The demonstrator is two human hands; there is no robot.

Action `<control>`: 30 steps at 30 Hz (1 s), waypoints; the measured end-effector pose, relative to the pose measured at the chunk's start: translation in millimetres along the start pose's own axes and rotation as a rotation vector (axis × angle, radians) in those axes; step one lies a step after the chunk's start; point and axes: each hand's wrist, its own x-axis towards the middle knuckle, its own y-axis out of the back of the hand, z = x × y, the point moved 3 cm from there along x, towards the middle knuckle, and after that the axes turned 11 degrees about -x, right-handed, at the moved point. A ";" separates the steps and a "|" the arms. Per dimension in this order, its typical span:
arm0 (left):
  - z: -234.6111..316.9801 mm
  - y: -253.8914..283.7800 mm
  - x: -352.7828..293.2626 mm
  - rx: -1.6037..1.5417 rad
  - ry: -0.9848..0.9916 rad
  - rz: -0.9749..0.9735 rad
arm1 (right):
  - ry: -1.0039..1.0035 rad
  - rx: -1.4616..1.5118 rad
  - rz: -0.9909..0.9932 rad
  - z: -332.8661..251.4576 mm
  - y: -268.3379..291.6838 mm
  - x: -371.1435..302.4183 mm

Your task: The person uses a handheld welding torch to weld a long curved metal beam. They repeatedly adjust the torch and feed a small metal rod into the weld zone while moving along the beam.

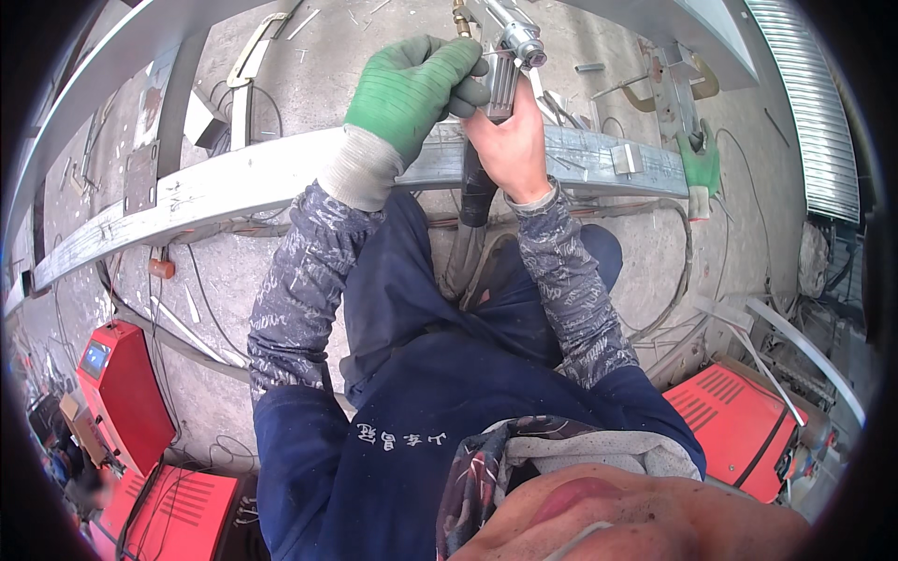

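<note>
My right hand (510,150) is bare and wrapped around the ribbed grip of a handheld welding gun (503,89), whose silver head lies at the top of the view. A black sleeved cable (477,187) hangs from the grip between my legs. My left hand (412,93), in a green coated glove with a grey cuff, is closed beside the gun, fingertips pinched just below its brass fitting (462,21). What lies between those fingertips is hidden. Below both hands runs a long galvanized steel tube (271,168). Another green glove (700,164) lies at its right end.
Grey steel beams cross the top (112,56). Clamps (254,51) and metal offcuts lie on the concrete floor. A red machine with a screen (126,393) stands at lower left, another red case (734,425) at lower right. Cables (687,271) curve over the floor near my legs.
</note>
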 end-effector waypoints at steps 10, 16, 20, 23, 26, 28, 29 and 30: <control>-7.0 5.9 11.4 -0.164 0.139 -0.095 | -0.020 0.016 0.001 3.1 -1.8 -0.3; 5.0 -1.5 6.3 0.000 0.085 -0.054 | -0.053 0.033 0.017 -0.4 0.5 -1.2; 5.5 -0.4 3.3 0.063 0.037 -0.042 | -0.049 0.045 0.017 0.5 -0.1 -2.1; 6.6 -1.6 1.9 0.073 0.007 -0.045 | -0.048 0.025 0.014 -1.5 1.1 -1.9; 6.2 -1.9 2.2 0.091 -0.014 -0.039 | -0.052 0.005 0.026 -4.7 2.7 -2.2; 5.2 -0.5 1.6 0.096 -0.035 -0.042 | -0.074 -0.012 0.022 -7.8 3.3 -2.6; 5.5 -0.7 1.5 0.094 -0.032 -0.038 | -0.087 -0.006 0.019 -8.1 3.4 -2.6; 5.5 -1.1 1.4 0.091 -0.029 -0.033 | -0.101 -0.003 0.015 -8.0 3.6 -2.9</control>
